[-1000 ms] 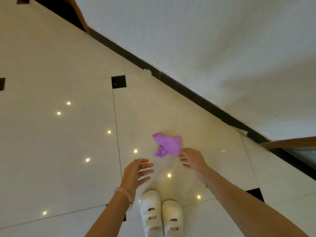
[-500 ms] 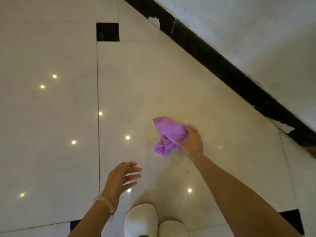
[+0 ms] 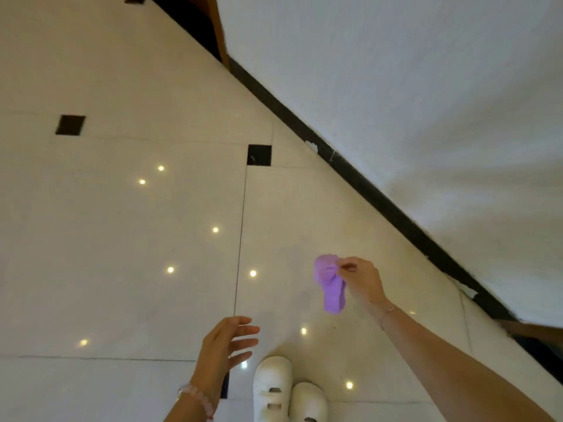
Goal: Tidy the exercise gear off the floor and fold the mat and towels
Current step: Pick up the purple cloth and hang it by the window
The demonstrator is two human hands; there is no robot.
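Pale glossy floor (image 3: 122, 239) tiles with small black insets run up to a dark skirting board (image 3: 380, 202) and a white wall (image 3: 426, 117). A second ago the purple towel (image 3: 332, 287) lay crumpled on the tiles. Half a second ago the right hand (image 3: 361, 278) had closed over it. Now the towel is off the floor and hangs in a limp bunch from that hand, pinched at its top between thumb and fingertips. The left hand (image 3: 225, 348) holds nothing, its fingers spread and apart, lower and nearer the white shoes (image 3: 274, 388), well short of the towel.

So the pick-up part looks done for this piece, and folding has not started. The towel hangs bunched with no edge or corner showing, so the free hand will probably need to find a corner and spread it flat before any fold.
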